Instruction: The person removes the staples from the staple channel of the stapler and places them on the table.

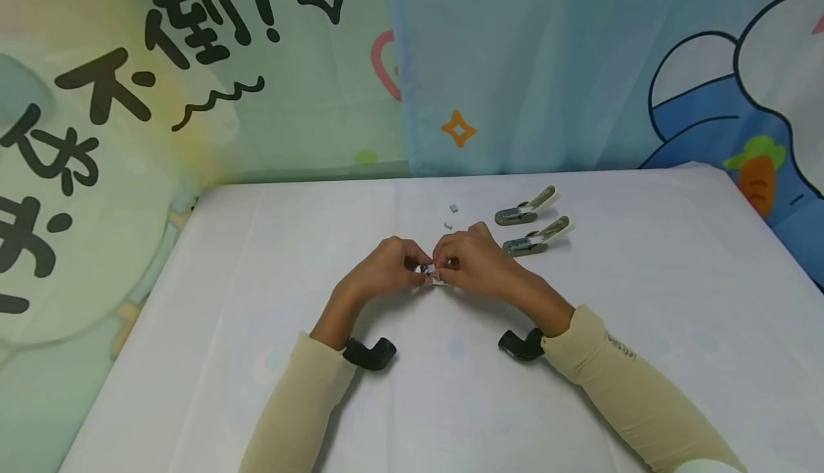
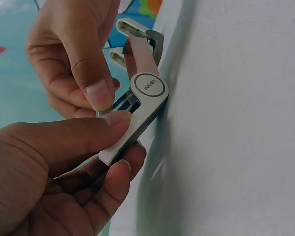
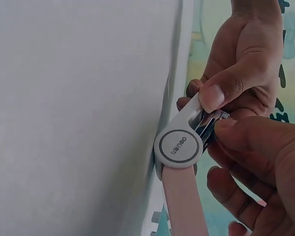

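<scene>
A small stapler (image 2: 146, 101) with a white body, a round logo disc and a pink arm (image 3: 184, 196) is folded open between both hands. My left hand (image 1: 390, 269) grips the narrow white end, thumb on top and fingers underneath. At the dark metal channel (image 3: 205, 129) beside the disc, my right hand (image 1: 475, 262) pinches a small silver piece (image 3: 224, 116) between thumb and fingers. I cannot tell whether that piece is loose staples or part of the channel. In the head view the fingers hide most of the stapler.
Two clip-like tools with metal ends and cream handles, a farther one (image 1: 526, 206) and a nearer one (image 1: 537, 237), lie right of the hands. Two tiny grey pieces (image 1: 453, 208) rest just beyond the hands. A printed curtain (image 1: 502, 65) hangs behind the white-covered table (image 1: 257, 230).
</scene>
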A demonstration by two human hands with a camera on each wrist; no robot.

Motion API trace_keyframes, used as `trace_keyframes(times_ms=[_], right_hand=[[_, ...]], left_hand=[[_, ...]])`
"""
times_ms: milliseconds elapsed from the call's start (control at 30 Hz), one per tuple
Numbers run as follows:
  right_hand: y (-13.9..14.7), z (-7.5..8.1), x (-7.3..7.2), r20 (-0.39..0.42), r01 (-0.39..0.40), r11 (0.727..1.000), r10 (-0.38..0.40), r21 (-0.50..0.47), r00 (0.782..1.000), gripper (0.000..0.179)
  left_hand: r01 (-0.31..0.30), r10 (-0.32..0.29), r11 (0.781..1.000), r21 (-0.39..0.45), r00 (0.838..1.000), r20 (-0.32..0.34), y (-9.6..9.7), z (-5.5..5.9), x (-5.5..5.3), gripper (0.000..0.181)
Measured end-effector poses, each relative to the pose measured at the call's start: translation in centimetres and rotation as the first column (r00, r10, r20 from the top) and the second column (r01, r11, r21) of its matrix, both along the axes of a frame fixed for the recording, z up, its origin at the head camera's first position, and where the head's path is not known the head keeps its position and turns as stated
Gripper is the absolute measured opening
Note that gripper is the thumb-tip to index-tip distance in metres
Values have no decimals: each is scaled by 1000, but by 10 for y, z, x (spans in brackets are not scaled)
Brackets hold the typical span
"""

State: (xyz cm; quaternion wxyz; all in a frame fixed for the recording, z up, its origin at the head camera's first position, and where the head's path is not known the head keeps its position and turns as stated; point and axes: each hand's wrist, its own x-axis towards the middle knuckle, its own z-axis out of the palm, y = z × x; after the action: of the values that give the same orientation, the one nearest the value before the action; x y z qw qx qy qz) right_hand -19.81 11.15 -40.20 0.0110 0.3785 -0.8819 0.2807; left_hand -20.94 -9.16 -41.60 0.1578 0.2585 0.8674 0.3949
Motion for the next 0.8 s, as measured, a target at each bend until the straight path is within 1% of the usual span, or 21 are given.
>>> trace_keyframes(times_ms=[100,200,300,433,533,667,733,800], right_hand=[[2,1,-2,-22,-11,1000,11,0,1000,12],[7,1,-6,-21,-17,999,16,-29,1000,11],[14,0,-11,5,-10,997,10,-82,1000,9],[24,1,-18,52,22,988,-15,-154,999,8],[30,2,-20,87,58,980,-42,-189,995,8],[33,4,-30,100,89,977,-70,-193,992,8],[34,6,-38,101,94,980,-77,-175,992,8],[33,7,-48,96,95,986,-82,-137,992,8]], left_hand=[[-3,3,1000,-3,1000,14,-2,-2,-1,21],[-6,6,1000,-4,999,37,-4,-4,-2,21],[-11,10,1000,10,998,69,-4,-5,-4,21],[-10,7,1000,27,994,106,-5,-6,-7,20],[-5,2,1000,25,991,131,-6,-8,-8,19],[-6,1,999,37,989,148,-8,-8,-7,17],[-8,1,999,48,988,154,-10,-7,-8,17],[-9,1,999,50,988,158,-11,-6,-8,17]])
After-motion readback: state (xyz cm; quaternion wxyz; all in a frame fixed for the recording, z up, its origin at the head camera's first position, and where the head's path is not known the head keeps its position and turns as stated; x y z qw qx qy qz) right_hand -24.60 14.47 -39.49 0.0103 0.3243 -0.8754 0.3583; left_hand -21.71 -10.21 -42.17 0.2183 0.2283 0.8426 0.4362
